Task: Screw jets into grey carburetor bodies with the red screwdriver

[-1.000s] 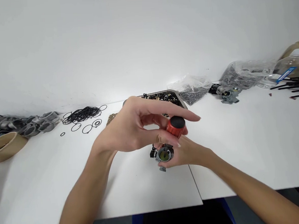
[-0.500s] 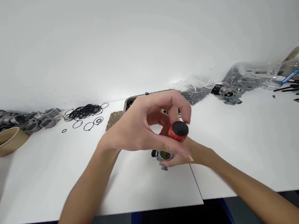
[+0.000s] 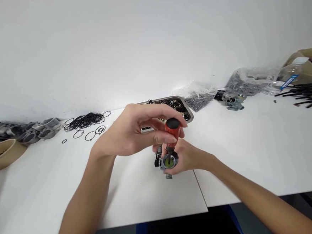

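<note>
My left hand (image 3: 141, 130) grips a red screwdriver (image 3: 172, 133) with a black cap, thumb and fingers pinched round its handle. The shaft points down into the round bore of a small grey metal carburetor (image 3: 167, 162), where a yellow-green disc shows. Whether the tip touches a screw I cannot tell. My right hand (image 3: 185, 156) is closed round the carburetor's right side, holding it at the table; its fingers are partly hidden behind the part and the screwdriver.
A metal tray (image 3: 189, 114) of small parts stands behind my hands. Black rubber rings (image 3: 84, 121), grey castings (image 3: 44, 129) and a tan bowl (image 3: 7, 154) lie left. Rightward are a plastic bag of small parts (image 3: 197, 98), another carburetor (image 3: 233, 100) and black tubes (image 3: 306, 94).
My left hand has moved a little left and tipped the screwdriver more upright, its shaft now in the carburetor's bore. My right hand still holds the carburetor. The view has shifted slightly.
</note>
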Demonstrator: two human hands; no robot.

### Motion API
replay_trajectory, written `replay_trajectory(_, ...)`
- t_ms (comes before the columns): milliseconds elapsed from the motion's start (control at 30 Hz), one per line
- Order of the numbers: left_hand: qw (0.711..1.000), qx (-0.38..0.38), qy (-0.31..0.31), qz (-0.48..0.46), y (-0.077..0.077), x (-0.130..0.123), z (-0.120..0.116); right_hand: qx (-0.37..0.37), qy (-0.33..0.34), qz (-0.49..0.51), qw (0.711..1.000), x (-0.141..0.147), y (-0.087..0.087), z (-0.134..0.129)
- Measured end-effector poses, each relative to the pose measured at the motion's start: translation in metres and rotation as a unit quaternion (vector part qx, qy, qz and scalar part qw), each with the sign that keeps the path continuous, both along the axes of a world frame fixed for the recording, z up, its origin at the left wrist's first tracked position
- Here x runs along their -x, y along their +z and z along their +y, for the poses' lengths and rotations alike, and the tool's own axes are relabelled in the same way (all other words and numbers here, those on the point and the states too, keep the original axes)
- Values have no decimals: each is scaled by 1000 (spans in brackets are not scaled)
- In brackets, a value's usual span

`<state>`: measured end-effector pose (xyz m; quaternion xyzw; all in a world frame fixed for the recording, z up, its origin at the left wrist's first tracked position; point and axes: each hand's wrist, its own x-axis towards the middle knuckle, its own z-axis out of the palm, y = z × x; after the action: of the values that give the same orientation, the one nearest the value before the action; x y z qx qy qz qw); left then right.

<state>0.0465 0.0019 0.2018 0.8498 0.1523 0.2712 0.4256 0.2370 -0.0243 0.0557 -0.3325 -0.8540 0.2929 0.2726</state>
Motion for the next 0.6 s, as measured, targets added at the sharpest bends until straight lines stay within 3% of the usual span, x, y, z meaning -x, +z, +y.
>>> replay_trajectory(167,988,-45,74,-126,10,23,7,21,15,3,1000,-1,1,0)
replay_trajectory(267,958,-38,170,-226,-2,39,23,27,23,15,999,-2,2,0)
replay_trajectory(400,942,96,251,-200,-48,53,37,30,19,31,999,-4,1,-1)
replay_trajectory(500,927,181,271,-185,-88,60,42,38,12,31,999,-5,-1,1)
replay_trajectory(600,926,224,271,-137,-117,64,46,28,0,32,999,-7,-1,4)
